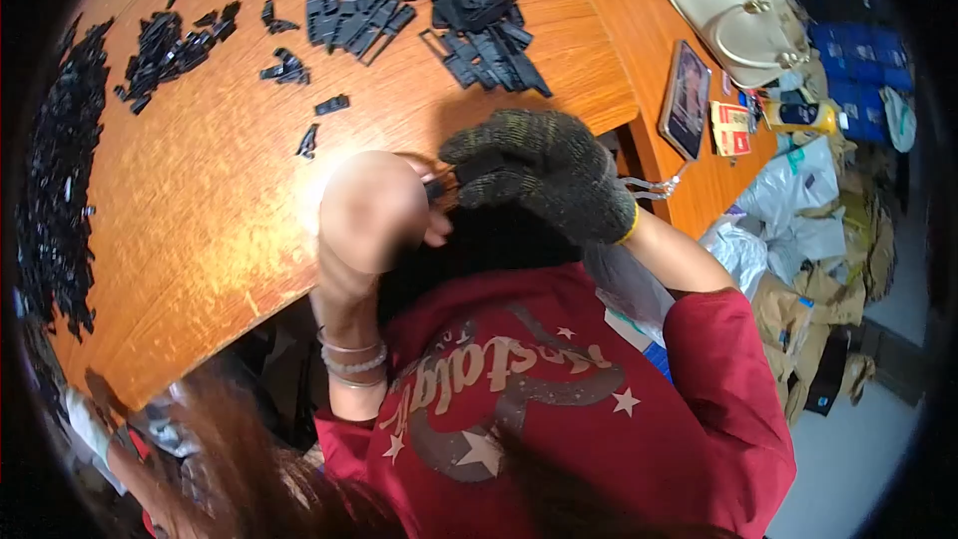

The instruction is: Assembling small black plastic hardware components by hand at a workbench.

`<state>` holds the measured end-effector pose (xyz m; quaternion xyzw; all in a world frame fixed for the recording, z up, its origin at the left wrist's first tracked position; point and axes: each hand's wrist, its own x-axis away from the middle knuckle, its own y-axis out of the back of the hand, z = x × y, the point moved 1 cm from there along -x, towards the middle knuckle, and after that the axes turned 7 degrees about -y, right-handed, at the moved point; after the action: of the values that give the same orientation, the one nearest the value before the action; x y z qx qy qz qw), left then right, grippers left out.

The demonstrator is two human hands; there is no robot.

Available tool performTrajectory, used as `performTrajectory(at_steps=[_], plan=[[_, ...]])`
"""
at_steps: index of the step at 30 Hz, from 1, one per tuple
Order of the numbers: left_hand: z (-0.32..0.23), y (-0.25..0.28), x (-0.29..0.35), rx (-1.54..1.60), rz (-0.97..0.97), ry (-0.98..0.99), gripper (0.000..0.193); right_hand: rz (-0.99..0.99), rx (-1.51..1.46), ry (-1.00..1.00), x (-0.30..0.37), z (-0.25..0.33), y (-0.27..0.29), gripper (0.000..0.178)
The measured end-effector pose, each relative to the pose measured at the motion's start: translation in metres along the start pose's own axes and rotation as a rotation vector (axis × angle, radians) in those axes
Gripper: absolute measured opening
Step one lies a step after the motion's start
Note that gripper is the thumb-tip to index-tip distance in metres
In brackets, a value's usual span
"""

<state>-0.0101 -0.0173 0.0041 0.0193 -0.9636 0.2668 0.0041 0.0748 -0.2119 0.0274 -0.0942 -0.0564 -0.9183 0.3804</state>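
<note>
Head view: left hand (pixel 374 212) bare, palm mostly blurred out; visible fingers grip a small black part (pixel 434 189) at their right-hand side, near the table edge; exact finger placement hidden by the blur; bracelets (pixel 357 367) on the wrist below. Right hand (pixel 539 170) in a dark knit glove with a yellow cuff edge, fingers bent, tips just beside that part; can't tell whether they touch or hold it.

Wooden table (pixel 230 200) runs left of and beyond both hands; two loose black pieces, one (pixel 332 105) beyond the left hand, the other (pixel 307 141) closer to it; heap of long black pieces (pixel 469 15) beyond the right hand, flat group (pixel 359 20) left of it; small-piece pile (pixel 170 52) up and left of the left hand; long dense band of black pieces (pixel 65 190) far left.

Right of the right hand: clear looped item (pixel 654 185) by the wrist, then a dark-screened phone (pixel 687 100), red-and-yellow printed packet (pixel 731 128), yellow bottle (pixel 803 117); cream handbag (pixel 733 15) beyond those; packet print too small to read.

Writing: red shirt (pixel 689 439) below the hands has large pale script plus stars, clearly legible.
</note>
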Motion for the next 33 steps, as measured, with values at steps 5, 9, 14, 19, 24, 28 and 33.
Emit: performTrajectory(at_steps=[5,9,14,19,24,28,33], plan=[[0.008,-0.014,-0.004,0.077,-0.066,0.048,0.019,0.000,0.118,-0.120,0.004,0.007,0.002,0.025],[0.013,-0.022,-0.009,0.064,-0.113,0.055,0.021,-0.054,0.198,0.030,0.005,0.001,0.004,0.026],[0.011,-0.037,-0.034,-0.514,-0.018,0.101,0.009,-0.274,0.740,-0.165,0.037,0.040,0.020,0.029],[0.018,-0.046,-0.075,-1.236,-0.105,-0.565,0.020,-0.990,0.705,-0.311,0.155,0.061,0.099,0.025],[0.029,-0.050,-0.089,-1.540,-0.121,-0.723,0.024,-0.232,1.418,-1.349,0.205,0.078,0.122,0.025],[0.016,-0.045,-0.080,-1.544,0.007,-0.611,0.015,-0.269,1.287,-0.752,0.188,0.062,0.118,0.022],[0.013,-0.033,-0.071,-1.605,0.072,-0.554,0.012,-0.098,1.543,-0.164,0.141,-0.012,0.111,0.027]])
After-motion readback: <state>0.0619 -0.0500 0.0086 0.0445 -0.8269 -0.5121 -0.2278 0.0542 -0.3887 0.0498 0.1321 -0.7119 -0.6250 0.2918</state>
